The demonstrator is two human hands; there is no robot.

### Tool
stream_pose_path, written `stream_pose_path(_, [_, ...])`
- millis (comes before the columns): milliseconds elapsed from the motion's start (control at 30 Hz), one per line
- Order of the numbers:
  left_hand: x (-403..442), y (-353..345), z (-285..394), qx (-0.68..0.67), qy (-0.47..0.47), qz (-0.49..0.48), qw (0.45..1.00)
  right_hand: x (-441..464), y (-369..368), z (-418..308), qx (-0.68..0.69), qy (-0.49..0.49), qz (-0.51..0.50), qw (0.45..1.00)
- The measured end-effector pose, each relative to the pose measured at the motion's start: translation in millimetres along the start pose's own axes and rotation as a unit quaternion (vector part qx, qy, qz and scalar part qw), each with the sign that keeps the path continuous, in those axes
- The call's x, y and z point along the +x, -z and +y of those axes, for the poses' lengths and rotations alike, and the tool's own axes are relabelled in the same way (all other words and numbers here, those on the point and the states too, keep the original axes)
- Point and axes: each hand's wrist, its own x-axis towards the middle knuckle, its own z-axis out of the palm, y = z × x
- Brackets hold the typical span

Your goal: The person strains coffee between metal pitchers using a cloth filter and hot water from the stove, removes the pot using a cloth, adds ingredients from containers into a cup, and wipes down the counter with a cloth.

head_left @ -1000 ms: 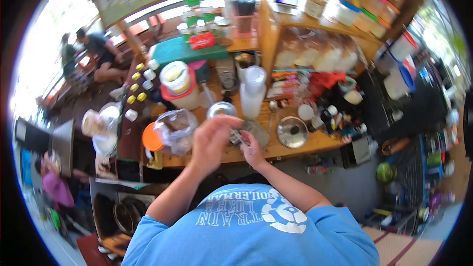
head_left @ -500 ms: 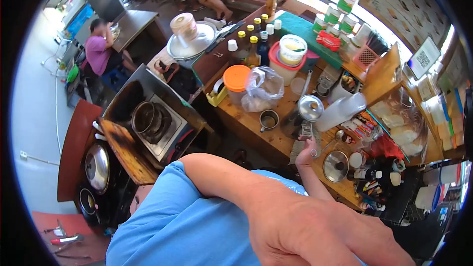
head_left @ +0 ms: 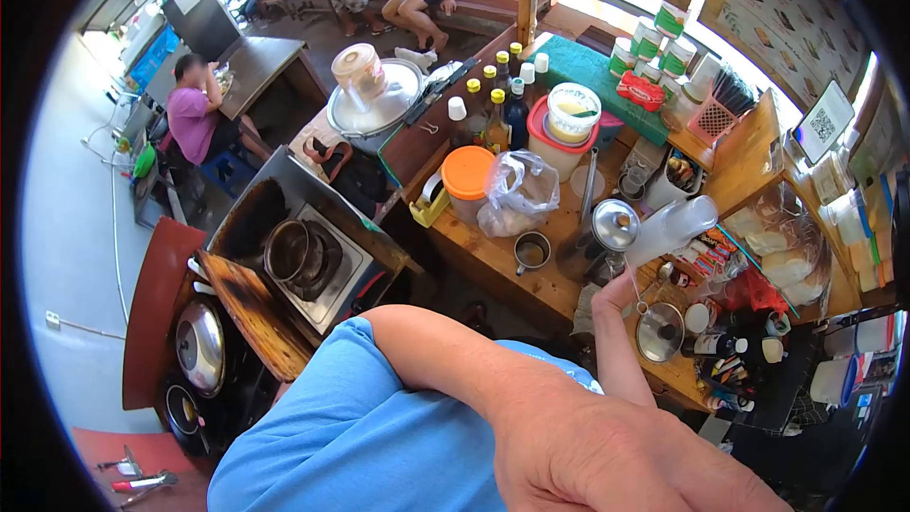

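My left forearm crosses the bottom of the view from the blue sleeve. My left hand is very close to the camera, back of the hand up; its fingers run out of frame. Over the wooden counter, my right hand has its fingers curled beside a stack of clear plastic cups. A thin rod with a ring at its end shows at this hand and seems held in it; its other end is hard to make out. Nearby stand a lidded metal pot, a metal mug and a glass lid.
An orange-lidded tub, a plastic bag, several sauce bottles and a white tub crowd the counter's back. A pan sits on the stove at left. A person in purple sits at a table beyond.
My right hand has moved right, close to the cup stack, with the ringed rod. The clear glass-like thing seen at its fingers earlier is no longer distinct. My view has shifted slightly.
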Motion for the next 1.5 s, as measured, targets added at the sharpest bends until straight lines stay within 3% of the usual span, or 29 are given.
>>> stream_pose_path(67, [7, 13, 12, 0.006, 0.029, -0.055, 0.998, 3, -1, -2, 0.024, -0.01, 0.006, 1.0])
stream_pose_path(133, [8, 20, 19, -0.01, 0.037, -0.061, 0.997, 8, -4, -5, 0.086, -0.046, 0.007, 0.995])
stream_pose_path(367, [31, 33, 56, -0.039, 0.048, -0.056, 0.997, -7, -5, -13, 0.088, -0.068, 0.051, 0.992])
stream_pose_path(567, [52, 64, 95, -0.074, 0.068, -0.101, 0.99, -23, -11, -48, 0.094, -0.048, 0.105, 0.989])
stream_pose_path(700, [63, 68, 125, -0.074, 0.076, -0.068, 0.992, -18, -11, -76, 0.128, -0.03, 0.111, 0.985])
stream_pose_path(800, [70, 77, 143, -0.105, 0.077, -0.056, 0.99, -18, -14, -102, 0.158, 0.005, 0.106, 0.982])
stream_pose_path(900, [77, 95, 157, -0.083, 0.081, -0.106, 0.988, -25, -23, -131, 0.175, 0.017, 0.067, 0.982])
stream_pose_path(1033, [85, 103, 172, -0.072, 0.097, -0.102, 0.987, -24, -40, -162, 0.181, 0.036, 0.136, 0.973])
stream_pose_path(1100, [89, 112, 171, -0.074, 0.107, -0.102, 0.986, 2, -27, -165, 0.173, 0.018, 0.01, 0.985])
stream_pose_path(1167, [80, 131, 166, -0.026, 0.12, -0.169, 0.978, -4, -50, -184, 0.183, 0.016, 0.049, 0.982])
stream_pose_path(1233, [78, 143, 194, 0.003, 0.294, -0.14, 0.946, 12, -57, -196, 0.175, -0.009, 0.054, 0.983])
stream_pose_path(1300, [69, 155, 204, 0.056, 0.406, -0.146, 0.9, 18, -71, -204, 0.166, 0.029, 0.008, 0.986])
stream_pose_path(1500, [12, 183, 251, 0.191, 0.577, -0.059, 0.792, 39, -116, -229, 0.179, 0.037, -0.015, 0.983])
